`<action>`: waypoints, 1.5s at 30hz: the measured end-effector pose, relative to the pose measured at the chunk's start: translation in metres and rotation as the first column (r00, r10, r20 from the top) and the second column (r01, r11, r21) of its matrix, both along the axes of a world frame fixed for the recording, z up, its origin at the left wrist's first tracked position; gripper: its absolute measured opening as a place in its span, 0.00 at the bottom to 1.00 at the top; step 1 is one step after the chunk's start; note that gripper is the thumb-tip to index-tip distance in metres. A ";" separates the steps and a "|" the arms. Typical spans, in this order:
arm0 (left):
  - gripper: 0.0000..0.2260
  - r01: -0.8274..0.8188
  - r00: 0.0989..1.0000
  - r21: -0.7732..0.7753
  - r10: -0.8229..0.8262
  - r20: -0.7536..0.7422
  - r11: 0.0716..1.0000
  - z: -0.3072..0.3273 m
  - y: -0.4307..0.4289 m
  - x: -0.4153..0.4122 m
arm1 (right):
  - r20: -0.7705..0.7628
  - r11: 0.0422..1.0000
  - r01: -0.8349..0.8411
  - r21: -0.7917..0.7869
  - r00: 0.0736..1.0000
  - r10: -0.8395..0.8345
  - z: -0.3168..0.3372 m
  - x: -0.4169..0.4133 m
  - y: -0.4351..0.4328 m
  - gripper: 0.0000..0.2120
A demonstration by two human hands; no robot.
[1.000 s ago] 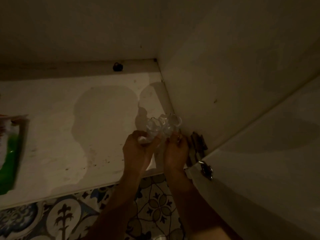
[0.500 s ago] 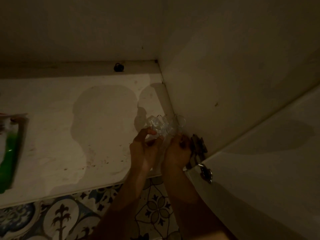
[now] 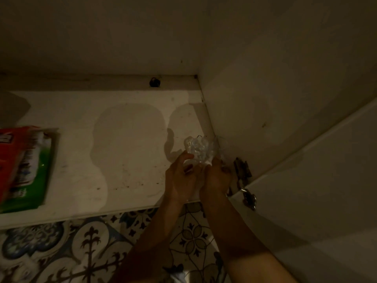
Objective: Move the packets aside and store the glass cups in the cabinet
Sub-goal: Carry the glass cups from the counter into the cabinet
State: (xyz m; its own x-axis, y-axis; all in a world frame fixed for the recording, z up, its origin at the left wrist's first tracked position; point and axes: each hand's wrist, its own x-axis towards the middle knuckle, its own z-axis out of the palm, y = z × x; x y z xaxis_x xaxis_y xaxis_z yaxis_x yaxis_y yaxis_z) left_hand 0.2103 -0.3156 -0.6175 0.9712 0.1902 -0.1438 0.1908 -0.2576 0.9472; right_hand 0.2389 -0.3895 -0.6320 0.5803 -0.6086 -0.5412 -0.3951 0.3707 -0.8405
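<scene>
**Glass cups going down at the shelf's front-right corner**

Glass cups [image 3: 196,149] are sitting in a tight cluster at the front-right corner of the cabinet shelf [image 3: 122,144], hard against the right side wall [image 3: 255,111]. Count is unclear: clear glass in dim light, outlines merging.

Left hand [image 3: 180,178] is cupping the cluster from the left, fingers [image 3: 183,158] curled round the near glass. Right hand [image 3: 216,176] is gripping from the right; its fingertips are hidden behind the glass, so I can't tell how firmly. Whether the bases are already touching the shelf is also unclear.

Packets: red-and-green packet [image 3: 24,166] is lying at the front-left of the shelf, well apart from the cups. That part looks done.

How to do this step well, my read:
- Seat the bases flat before loosening either hand; let go one hand at a time.
- Nudge the cluster further back. It is sitting near the front edge, above the tiled floor [image 3: 91,248].
- Watch the door hinge [image 3: 242,170], just beside the right hand: knuckles or a rim could catch it, and the door [image 3: 316,190] needs clearance to shut.
- Avoid glass-on-glass knocks and scraping the side wall.
- Withdraw hands straight back and low.
</scene>
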 end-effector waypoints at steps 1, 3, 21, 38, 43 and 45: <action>0.12 -0.006 1.000 -0.022 0.006 -0.009 1.000 0.005 0.004 -0.004 | -0.018 0.999 -0.041 0.020 0.999 0.042 0.006 -0.005 0.001 0.22; 0.12 -0.019 0.999 -0.055 0.018 -0.029 0.998 0.013 0.015 -0.012 | -0.044 0.990 -0.128 0.059 0.991 0.130 0.022 -0.016 0.005 0.15; 0.42 0.316 0.937 0.734 -0.077 -0.341 0.601 0.319 0.195 -0.139 | -0.615 -0.140 -0.865 -0.482 0.220 0.757 0.330 -0.117 0.109 0.41; 0.37 -0.048 0.941 0.796 0.294 -0.166 0.603 0.725 0.179 -0.259 | -0.695 -0.566 -0.555 -0.610 0.031 0.718 0.722 -0.218 0.105 0.46; 0.37 -0.181 0.932 0.836 0.362 -0.022 0.518 0.797 0.173 -0.267 | -0.578 -0.521 -0.428 -0.738 0.004 0.816 0.811 -0.216 0.101 0.36; 0.37 -0.207 0.927 0.835 0.375 0.001 0.509 0.824 0.172 -0.266 | -0.492 -0.459 -0.350 -0.816 0.004 0.871 0.838 -0.210 0.105 0.35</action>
